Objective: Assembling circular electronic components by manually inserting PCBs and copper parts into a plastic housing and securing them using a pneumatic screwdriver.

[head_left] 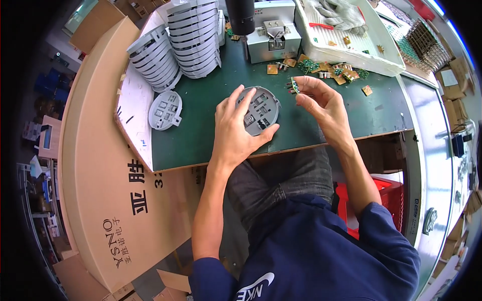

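Observation:
My left hand [235, 128] is closed round the left side of a round grey plastic housing [267, 102], its fingers at the far rim and the thumb at the near right edge. The housing rests on the green bench with its moulded slots facing up. To its right, my right hand [324, 103] pinches a small green circuit board [294, 86] with pins between thumb and forefinger, held above the bench. A similar round housing [165, 110] lies at the left. Beyond my right hand spread several loose small circuit boards [339, 73].
Tall stacks of grey housings [193, 40] stand at the back left. A metal fixture [273, 40] sits at the back middle, under a black cylinder [240, 17]. At the back right is a white tray [351, 57] with gloves [341, 15]. A large cardboard box [95, 165] borders the left.

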`<state>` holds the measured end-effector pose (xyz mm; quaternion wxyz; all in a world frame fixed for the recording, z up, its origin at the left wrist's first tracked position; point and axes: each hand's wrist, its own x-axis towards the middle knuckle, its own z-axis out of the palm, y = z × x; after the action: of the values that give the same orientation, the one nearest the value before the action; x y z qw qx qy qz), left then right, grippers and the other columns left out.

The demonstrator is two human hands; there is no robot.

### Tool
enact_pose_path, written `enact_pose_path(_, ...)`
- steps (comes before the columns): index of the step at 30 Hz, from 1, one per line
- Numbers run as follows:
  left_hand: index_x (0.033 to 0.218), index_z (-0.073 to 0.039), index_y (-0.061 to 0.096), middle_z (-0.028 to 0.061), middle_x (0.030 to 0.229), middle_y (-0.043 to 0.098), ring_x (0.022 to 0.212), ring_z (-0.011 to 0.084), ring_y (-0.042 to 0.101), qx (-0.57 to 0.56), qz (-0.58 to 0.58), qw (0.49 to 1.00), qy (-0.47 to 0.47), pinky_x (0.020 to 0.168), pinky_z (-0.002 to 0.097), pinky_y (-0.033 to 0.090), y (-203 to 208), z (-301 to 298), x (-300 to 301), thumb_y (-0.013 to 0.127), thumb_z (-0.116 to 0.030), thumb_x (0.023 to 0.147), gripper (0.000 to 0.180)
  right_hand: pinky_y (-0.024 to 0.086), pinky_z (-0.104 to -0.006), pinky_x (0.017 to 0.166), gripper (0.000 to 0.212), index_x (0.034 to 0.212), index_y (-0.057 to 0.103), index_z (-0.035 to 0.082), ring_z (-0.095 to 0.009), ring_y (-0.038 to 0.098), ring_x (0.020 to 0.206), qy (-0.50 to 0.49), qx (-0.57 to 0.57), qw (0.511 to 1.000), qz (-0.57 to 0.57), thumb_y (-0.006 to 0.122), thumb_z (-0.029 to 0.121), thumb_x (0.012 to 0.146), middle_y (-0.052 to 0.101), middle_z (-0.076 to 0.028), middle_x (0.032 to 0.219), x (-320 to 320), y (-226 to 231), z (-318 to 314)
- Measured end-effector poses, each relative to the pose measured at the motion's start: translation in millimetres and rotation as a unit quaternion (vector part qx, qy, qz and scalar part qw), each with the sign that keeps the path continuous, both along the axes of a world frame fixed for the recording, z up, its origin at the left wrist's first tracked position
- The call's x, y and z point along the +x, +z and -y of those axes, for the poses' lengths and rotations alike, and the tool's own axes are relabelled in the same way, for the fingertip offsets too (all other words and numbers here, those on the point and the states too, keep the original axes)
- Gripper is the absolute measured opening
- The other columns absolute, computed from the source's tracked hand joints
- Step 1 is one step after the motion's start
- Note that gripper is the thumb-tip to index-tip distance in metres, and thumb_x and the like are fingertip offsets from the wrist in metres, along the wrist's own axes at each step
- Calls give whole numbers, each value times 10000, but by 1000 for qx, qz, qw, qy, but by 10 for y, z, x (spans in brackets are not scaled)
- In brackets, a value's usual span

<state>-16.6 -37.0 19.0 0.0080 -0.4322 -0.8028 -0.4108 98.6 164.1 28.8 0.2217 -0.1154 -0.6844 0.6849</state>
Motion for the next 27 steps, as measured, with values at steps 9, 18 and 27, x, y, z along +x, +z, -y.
enact_pose_path(9, 1269, -155, 720, 119, 1492, 533, 1385, 388, 441, 96, -93, 991, -8, 1130, 500, 369, 63, -81, 60, 831, -418, 844, 512, 495, -265, 976, 345, 1282, 671, 7, -84, 587, 1035, 120, -8, 993, 5, 741, 49, 947, 664, -5, 1161, 43, 141, 22)
enact_pose_path(18, 1019, -183, 797, -25, 1270, 689, 1264, 310, 558, 178, -99, 979, 12, 1048, 425, 454, 170, -76, 144, 832, -205, 849, 175, 495, -278, 1006, 314, 1266, 679, 8, -93, 599, 1073, 150, 9, 989, -14, 711, 11, 954, 672, -8, 1181, 21, 79, 97)
enact_pose_path(27, 944, -196, 777, -91, 1143, 707, 1216, 290, 589, 162, -209, 963, 44, 1011, 435, 458, 264, -58, 198, 837, -173, 813, 146, 480, -332, 1053, 288, 1224, 684, 6, -140, 601, 1138, 150, 48, 986, -45, 715, -1, 937, 666, -44, 1227, 22, 23, 88)
